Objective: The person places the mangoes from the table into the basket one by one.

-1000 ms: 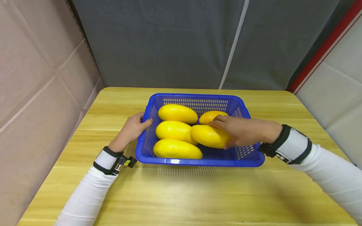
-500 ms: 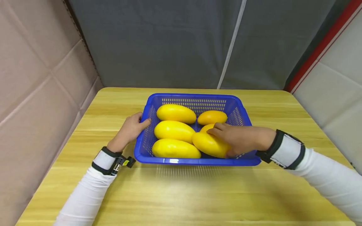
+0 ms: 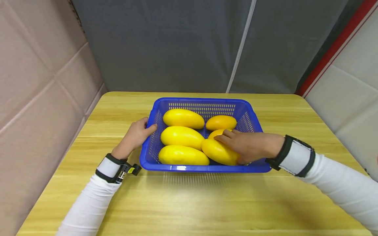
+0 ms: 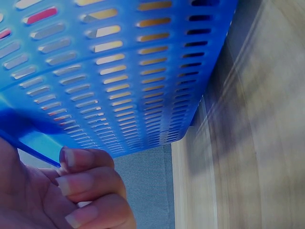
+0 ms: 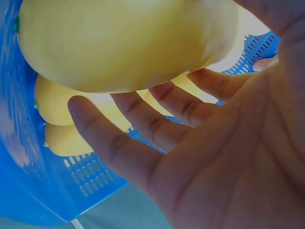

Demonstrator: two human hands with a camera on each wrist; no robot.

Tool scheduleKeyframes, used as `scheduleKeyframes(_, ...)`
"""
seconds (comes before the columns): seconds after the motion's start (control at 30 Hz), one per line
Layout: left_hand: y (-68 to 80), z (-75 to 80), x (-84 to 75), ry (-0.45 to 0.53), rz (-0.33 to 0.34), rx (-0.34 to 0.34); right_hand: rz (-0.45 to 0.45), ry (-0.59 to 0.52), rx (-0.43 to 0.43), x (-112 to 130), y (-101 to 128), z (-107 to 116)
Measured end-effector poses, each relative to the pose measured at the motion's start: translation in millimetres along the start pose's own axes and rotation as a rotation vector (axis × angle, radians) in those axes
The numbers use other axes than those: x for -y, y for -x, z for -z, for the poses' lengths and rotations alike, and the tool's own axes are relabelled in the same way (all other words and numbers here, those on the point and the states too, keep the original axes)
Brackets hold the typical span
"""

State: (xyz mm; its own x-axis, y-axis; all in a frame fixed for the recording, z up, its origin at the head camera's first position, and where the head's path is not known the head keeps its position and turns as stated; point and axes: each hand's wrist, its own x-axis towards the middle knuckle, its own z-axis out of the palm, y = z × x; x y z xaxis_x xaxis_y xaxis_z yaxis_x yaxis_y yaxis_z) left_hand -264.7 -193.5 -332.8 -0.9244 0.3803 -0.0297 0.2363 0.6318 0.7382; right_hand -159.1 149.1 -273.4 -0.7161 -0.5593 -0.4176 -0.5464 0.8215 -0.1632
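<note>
A blue plastic basket with slotted walls stands on the table and contains several yellow mangoes. My left hand grips its left rim, thumb over the inside; in the left wrist view the curled fingers show under the rim beside the slotted wall. Inside the basket at the front right, my right hand holds a mango, with fingers over its far side and thumb near its front end. Behind it another mango is partly covered by that hand. One more mango lies at the back right.
On the basket's left side, three mangoes lie in a column: back, middle and front. The wooden table extends around the basket. A grey curtain hangs behind, with pale padded walls left and right.
My right hand has brought its mango toward the front of the basket and lower, uncovering part of the mango behind. My left hand keeps its grip on the rim.
</note>
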Motion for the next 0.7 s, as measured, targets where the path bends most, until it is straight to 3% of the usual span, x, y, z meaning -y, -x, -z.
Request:
scheduleKeyframes(0.4, 1.6, 1.2, 2.0, -0.005, 0.025, -0.007, -0.005, -0.016, -0.003, -4.6, 2.3, 9.2)
scheduleKeyframes(0.6, 4.5, -1.1, 2.3, -0.034, 0.014, -0.033, -0.022, 0.012, -0.087, -6.9, 11.2, 12.6)
scheduleKeyframes(0.7, 6.0, -2.5, 2.4, -0.103, -0.013, -0.075, -0.009, 0.042, -0.176, -12.2, 17.3, 11.8)
